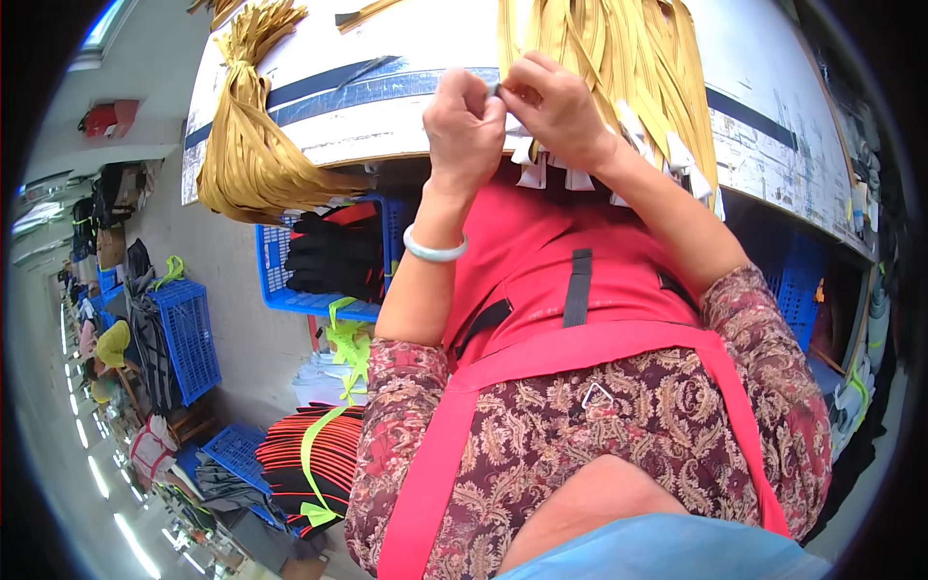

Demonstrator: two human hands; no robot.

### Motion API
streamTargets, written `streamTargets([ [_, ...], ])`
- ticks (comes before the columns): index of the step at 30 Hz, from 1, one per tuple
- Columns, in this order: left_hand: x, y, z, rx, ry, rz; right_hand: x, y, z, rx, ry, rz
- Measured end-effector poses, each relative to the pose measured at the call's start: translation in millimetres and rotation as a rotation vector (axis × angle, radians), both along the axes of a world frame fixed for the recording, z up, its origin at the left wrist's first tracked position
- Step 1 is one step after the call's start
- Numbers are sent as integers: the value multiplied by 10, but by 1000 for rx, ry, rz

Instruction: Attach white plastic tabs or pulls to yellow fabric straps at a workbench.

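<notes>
My left hand and my right hand meet over the near edge of the white table, both closed with fingertips pinched together. Between them shows a tiny greyish bit, too small to name. Just beyond and to the right of my right hand lies a spread of long gold fabric strips, their white ends hanging over the table edge. Left of my hands, a tied bundle of similar gold strips droops over the same edge. A pale bangle circles my left wrist.
The white table has a dark band across it. Below its left side stands a blue crate with black pieces inside. Black-and-orange stacked pieces tied with a lime strip sit lower left. Another blue crate stands farther left.
</notes>
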State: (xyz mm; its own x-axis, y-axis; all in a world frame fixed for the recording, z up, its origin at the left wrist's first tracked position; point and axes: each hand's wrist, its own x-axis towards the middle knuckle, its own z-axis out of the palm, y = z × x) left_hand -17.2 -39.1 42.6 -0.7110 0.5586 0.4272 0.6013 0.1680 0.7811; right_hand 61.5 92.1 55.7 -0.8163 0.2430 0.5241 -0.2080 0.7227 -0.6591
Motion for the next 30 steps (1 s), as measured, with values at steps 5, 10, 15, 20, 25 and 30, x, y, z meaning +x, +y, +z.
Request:
streamTargets([
  [5, -144, -235, 158, 165, -380, -386, 174, 148, -5, -442, -146, 193],
  [10, -173, -205, 89, 79, -202, -368, 188, 108, 134, -882, -273, 168],
  [15, -7, -205, 46, 65, 57, -343, 292, 64, 190, -711, -305, 116],
  [20, -512, -412, 159, 248, 44, -57, 478, 398, 104, -780, -210, -71],
  [25, -918, -615, 53, -4, 282, -11, 617, 441, 108, -635, -345, -39],
  [30, -274, -32, -376, -350, 477, -537, 456, 152, 183, -516, -462, 133],
])
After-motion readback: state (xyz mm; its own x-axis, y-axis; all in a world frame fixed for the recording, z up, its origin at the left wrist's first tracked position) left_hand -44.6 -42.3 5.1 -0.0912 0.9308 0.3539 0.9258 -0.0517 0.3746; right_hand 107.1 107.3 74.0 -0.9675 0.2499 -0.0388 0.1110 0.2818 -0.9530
